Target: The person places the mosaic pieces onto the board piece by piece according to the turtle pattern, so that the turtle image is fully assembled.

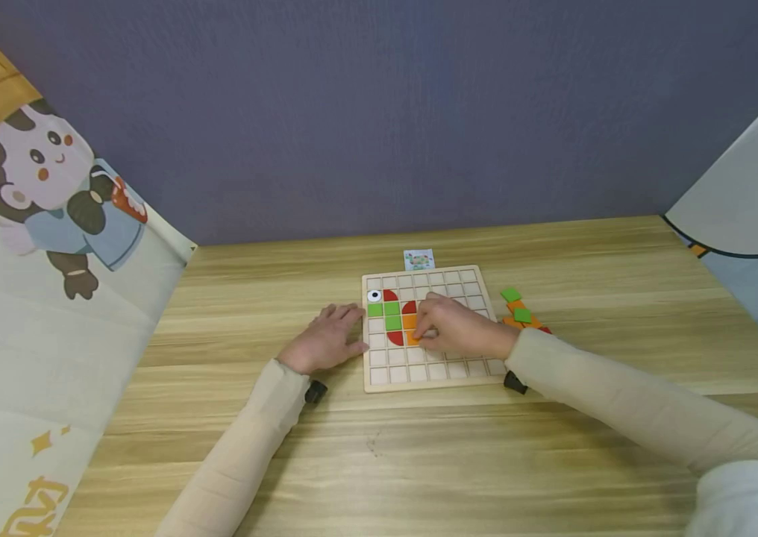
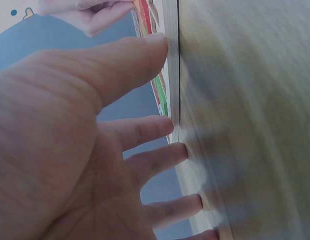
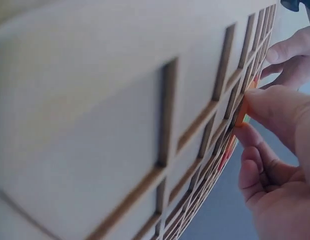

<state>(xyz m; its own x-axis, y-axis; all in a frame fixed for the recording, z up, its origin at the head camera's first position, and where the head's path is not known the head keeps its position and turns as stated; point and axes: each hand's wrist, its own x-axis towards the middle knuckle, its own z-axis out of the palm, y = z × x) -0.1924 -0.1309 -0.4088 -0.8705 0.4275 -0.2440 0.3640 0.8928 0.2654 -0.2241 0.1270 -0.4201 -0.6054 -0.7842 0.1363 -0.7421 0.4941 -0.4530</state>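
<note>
A square wooden grid board (image 1: 379,388) lies on the table. On its left part sit a white eye tile (image 1: 374,295), several green square tiles (image 1: 392,323), red rounded tiles (image 1: 395,338) and an orange square tile (image 1: 409,321). My right hand (image 1: 462,328) reaches over the board from the right. Its thumb and finger pinch an orange tile (image 3: 241,111) at the grid cells, beside a red rounded tile. My left hand (image 1: 325,341) is spread at the board's left edge, with thumb and fingertips against or close to the rim. The right hand hides part of the board.
Loose green (image 1: 510,294), orange and red tiles lie in a small pile right of the board, partly behind the right forearm. A small picture card (image 1: 418,259) lies beyond the board's far edge. A dark wall (image 1: 419,119) stands behind the wooden table (image 1: 379,462).
</note>
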